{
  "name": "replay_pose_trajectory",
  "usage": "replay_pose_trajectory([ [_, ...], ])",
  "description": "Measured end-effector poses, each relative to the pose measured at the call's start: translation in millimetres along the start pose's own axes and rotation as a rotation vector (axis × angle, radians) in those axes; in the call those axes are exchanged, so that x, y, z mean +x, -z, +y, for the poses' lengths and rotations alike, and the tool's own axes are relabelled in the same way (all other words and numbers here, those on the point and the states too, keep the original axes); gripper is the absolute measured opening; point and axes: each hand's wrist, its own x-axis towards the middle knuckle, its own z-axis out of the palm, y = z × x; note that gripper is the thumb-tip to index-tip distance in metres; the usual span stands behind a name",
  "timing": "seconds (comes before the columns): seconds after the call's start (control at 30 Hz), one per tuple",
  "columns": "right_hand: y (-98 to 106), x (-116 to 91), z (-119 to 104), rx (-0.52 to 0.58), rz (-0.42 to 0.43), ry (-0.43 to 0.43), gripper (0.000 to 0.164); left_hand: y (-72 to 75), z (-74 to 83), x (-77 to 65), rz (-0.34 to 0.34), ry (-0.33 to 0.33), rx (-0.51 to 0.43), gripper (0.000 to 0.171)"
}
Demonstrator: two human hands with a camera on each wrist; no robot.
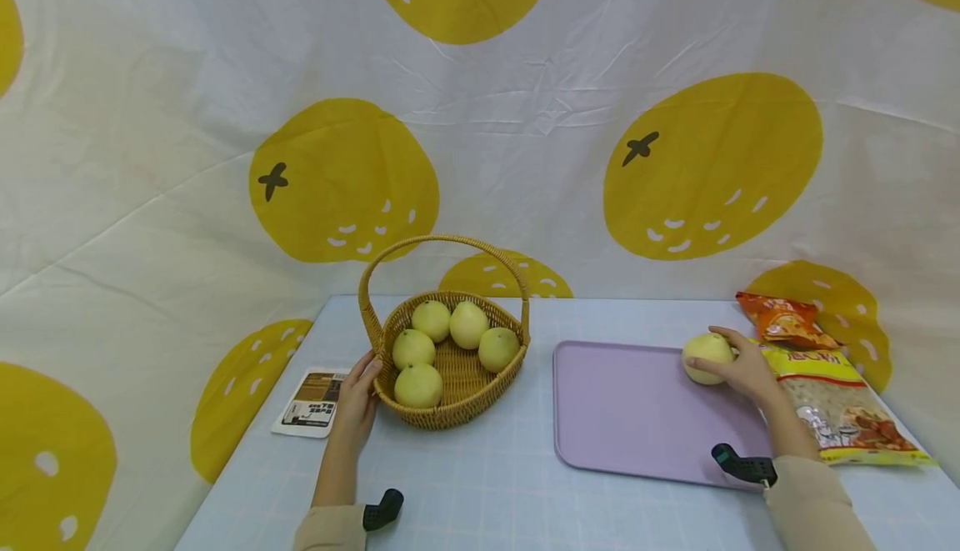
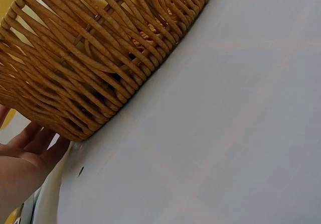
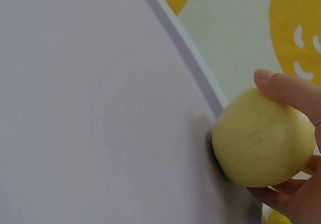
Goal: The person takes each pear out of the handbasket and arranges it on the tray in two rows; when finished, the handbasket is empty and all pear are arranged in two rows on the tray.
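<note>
My right hand point(image 1: 742, 365) grips a round, pale yellow pear point(image 1: 707, 358) at the far right corner of a lilac tray point(image 1: 630, 409). In the right wrist view, the thumb lies over one side of the pear point(image 3: 261, 138), with fingers beneath, and the pear is at the tray surface beside the rim. On the left, my left hand point(image 1: 357, 397) rests against the outer side of a wicker basket point(image 1: 457, 413) with a tall arched handle. Its fingers point(image 2: 32, 141) touch the basket low down in the left wrist view. Several similar pears point(image 1: 418, 385) sit inside the basket.
A white and brown flat packet point(image 1: 311, 401) lies left of the basket, partly behind my left hand. Right of the tray are a yellow-edged clear food bag point(image 1: 847, 418) and an orange snack packet point(image 1: 787, 320). A fruit-print cloth point(image 1: 525, 159) hangs behind the table.
</note>
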Motion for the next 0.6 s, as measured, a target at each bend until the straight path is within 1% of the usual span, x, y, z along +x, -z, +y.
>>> replay_pose_trajectory([
  [0.13,-1.9,1.6,-1.8,0.025,0.023,0.011,0.084,-0.5,0.2,0.6,0.005,0.007,-0.010,0.064],
  [0.27,-4.3,4.4,-3.6,0.024,0.037,0.036,0.082,-1.2,0.3,0.5,0.004,-0.003,-0.013,0.065],
  [0.43,-4.6,4.2,-3.9,0.025,0.039,0.045,0.080,-2.0,-0.2,0.5,0.000,-0.006,-0.009,0.066],
  [0.6,-4.3,2.6,-4.2,0.026,0.022,0.035,0.080,-1.1,0.0,0.2,0.003,0.009,-0.019,0.063],
])
